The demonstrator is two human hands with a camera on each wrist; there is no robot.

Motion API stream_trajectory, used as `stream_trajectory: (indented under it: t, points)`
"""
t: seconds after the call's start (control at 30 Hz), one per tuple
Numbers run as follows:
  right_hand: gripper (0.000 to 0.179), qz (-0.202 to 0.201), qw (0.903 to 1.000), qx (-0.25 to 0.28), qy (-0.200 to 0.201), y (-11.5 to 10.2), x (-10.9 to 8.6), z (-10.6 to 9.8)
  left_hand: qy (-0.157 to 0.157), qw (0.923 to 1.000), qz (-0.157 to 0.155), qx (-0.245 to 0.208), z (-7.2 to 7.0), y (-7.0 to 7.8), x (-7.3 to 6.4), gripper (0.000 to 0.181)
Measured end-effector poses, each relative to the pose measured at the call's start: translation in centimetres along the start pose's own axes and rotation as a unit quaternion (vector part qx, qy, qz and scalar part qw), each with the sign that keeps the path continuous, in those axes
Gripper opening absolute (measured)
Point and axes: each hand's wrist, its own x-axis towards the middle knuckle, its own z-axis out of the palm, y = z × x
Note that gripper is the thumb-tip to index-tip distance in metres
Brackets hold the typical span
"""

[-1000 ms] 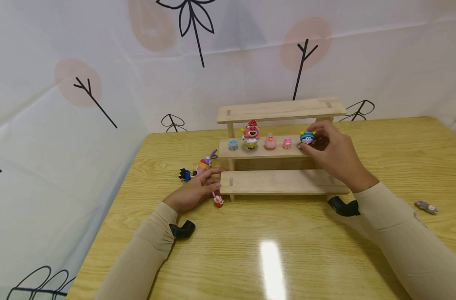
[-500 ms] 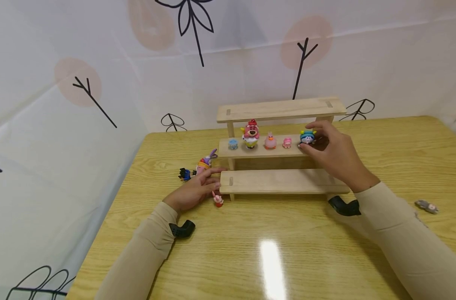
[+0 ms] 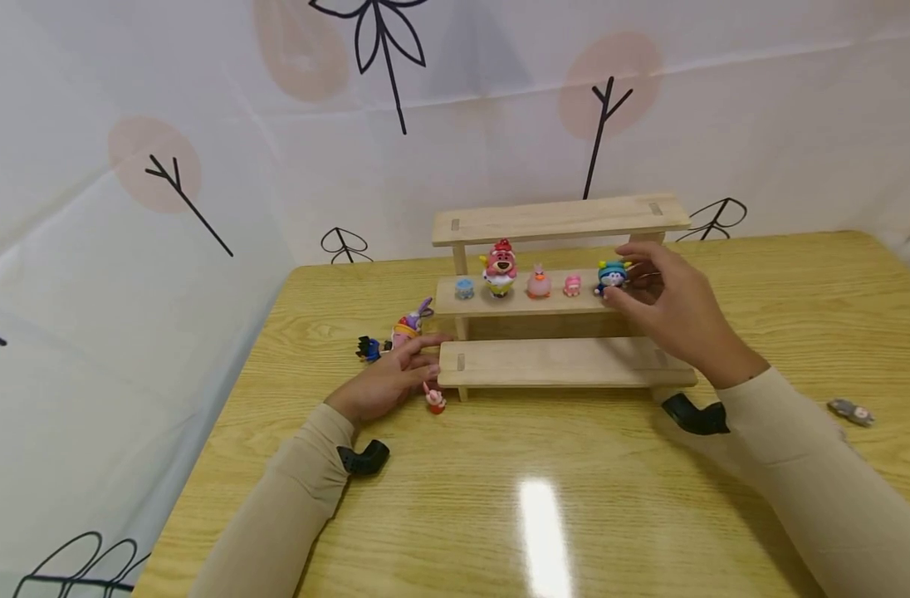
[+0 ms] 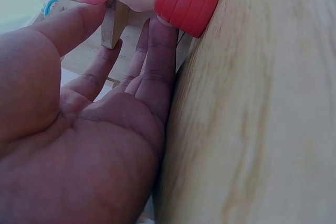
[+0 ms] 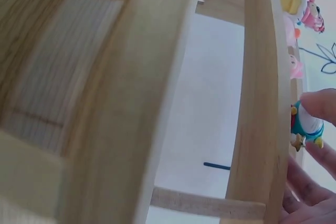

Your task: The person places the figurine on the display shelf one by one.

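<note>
A table (image 3: 440,515) bears a three-step shelf (image 3: 560,361). The right hand (image 3: 679,311) reaches in diagonally over the bottom step, its back uppermost, thumb bent in front of the blue figure (image 3: 611,274) and fingers curved behind, lightly grasping it where it stands at the middle step's right end. The left hand (image 3: 384,384) lies low on the table, its straight fingers touching the shelf's left end and clasping nothing. Smaller come the bear (image 3: 500,270) on the middle step, the duck (image 3: 539,285) beside it, the grey figure (image 3: 851,412) lying at far right, the pig (image 3: 435,400) near the left thumb, and the pink figure (image 3: 571,286) between duck and blue figure.
</note>
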Motion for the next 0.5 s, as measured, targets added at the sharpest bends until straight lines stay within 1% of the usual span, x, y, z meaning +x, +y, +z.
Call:
stream_trajectory:
  t: [0.13, 0.23, 0.4, 0.5]
  points:
    - [0.056, -0.018, 0.9995, 0.026, 0.001, 0.1, -0.6, -0.4, -0.006, 1.0000, 0.005, -0.003, 0.0, 0.0, 0.0, 0.051]
    - [0.057, -0.025, 0.9994, 0.021, -0.006, -0.1, -1.0, -0.9, -0.006, 1.0000, 0.006, -0.004, 0.0, 0.0, 0.0, 0.053]
    - [0.057, -0.023, 0.9997, -0.010, -0.009, -0.2, -2.1, -2.0, 0.002, 0.9998, -0.002, 0.021, 0.0, 0.0, -0.1, 0.051]
    - [0.053, -0.026, 0.9991, -0.033, 0.004, -0.1, -3.0, -3.0, 0.006, 0.9994, -0.004, 0.034, 0.0, 0.1, -0.1, 0.050]
